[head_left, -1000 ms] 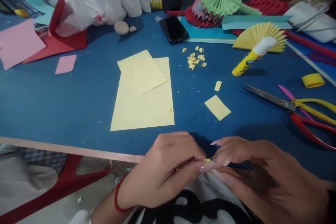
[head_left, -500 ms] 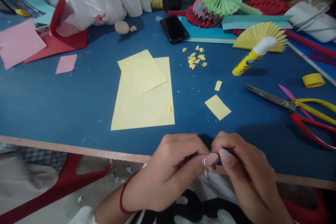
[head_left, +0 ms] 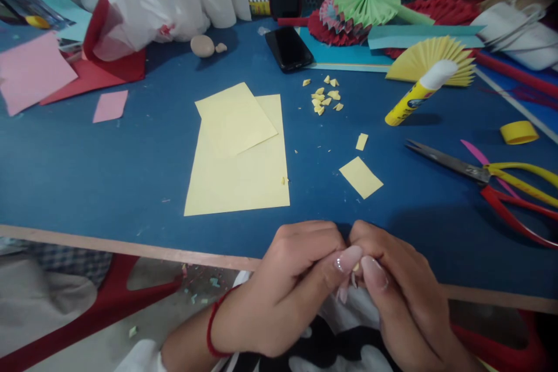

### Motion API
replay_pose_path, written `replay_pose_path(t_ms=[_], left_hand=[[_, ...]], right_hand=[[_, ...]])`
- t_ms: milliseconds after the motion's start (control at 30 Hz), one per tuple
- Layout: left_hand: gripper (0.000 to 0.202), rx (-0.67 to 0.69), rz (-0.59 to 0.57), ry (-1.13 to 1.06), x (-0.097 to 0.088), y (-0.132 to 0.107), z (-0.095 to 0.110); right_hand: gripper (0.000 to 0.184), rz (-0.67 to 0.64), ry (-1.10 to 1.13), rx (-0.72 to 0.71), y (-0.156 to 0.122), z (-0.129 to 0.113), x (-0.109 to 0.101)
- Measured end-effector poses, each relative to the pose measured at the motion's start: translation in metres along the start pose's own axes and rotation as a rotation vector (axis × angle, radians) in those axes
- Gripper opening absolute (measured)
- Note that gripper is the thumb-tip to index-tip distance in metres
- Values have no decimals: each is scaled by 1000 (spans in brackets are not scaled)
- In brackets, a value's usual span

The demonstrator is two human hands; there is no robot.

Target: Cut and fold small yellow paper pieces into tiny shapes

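Tiny yellow paper piece [head_left: 356,268], mostly hidden, sits in the fingertips of a person's left hand [head_left: 292,290] and right hand [head_left: 405,296], each grip pinched on it at the near edge of a blue-topped wooden desk [head_left: 108,180]. Pressing too hard with the long nails [head_left: 374,272] could tear the paper; a slack pinch could drop it to the grey floor [head_left: 165,315], among small coloured paper scraps [head_left: 214,282].

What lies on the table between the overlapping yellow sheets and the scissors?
In the head view, a larger yellow rectangle lies there, with a smaller yellow rectangle beyond it, plus a few tiny scraps.
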State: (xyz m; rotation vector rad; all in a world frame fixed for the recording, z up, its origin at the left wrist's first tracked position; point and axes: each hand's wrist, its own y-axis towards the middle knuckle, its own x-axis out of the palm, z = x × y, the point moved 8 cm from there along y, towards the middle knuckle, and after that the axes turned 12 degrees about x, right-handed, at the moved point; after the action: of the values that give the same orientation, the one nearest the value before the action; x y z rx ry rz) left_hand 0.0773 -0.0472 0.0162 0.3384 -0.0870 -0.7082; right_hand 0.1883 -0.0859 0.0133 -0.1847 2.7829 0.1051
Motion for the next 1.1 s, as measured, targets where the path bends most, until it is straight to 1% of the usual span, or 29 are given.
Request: replay_pose_path(t_ms=[133, 233, 333, 433, 567, 667, 733, 867, 967, 1100], left_hand=[[40, 57, 14, 1, 3, 2, 1], [43, 99, 28, -3, 6, 3, 4], [49, 101, 52, 22, 6, 3, 3], [53, 139, 57, 76, 4, 3, 5], [37, 180, 91, 159, -4, 0, 6], [28, 204, 78, 178, -5, -1, 7], [25, 216, 74, 198, -5, -1, 8], [24, 205, 62, 175, -4, 0, 7], [27, 195, 65, 141, -4, 1, 7], [25, 201, 48, 143, -3, 2, 8]], right_hand=[[22, 63, -8, -97, 3, -8, 0], [25, 120, -8, -134, 3, -12, 0], [27, 165, -16, -153, 2, -13, -3], [27, 137, -36, -123, 3, -10, -3], [27, 103, -30, -80, 4, -7, -3], [28, 107, -32, -47, 4, -7, -4], [30, 112, -29, -29, 4, -7, -4], [30, 132, -18, -15, 3, -7, -4], [29, 123, -20, 0, 3, -7, -3], [29, 118, -5, 5, 4, -9, -2]])
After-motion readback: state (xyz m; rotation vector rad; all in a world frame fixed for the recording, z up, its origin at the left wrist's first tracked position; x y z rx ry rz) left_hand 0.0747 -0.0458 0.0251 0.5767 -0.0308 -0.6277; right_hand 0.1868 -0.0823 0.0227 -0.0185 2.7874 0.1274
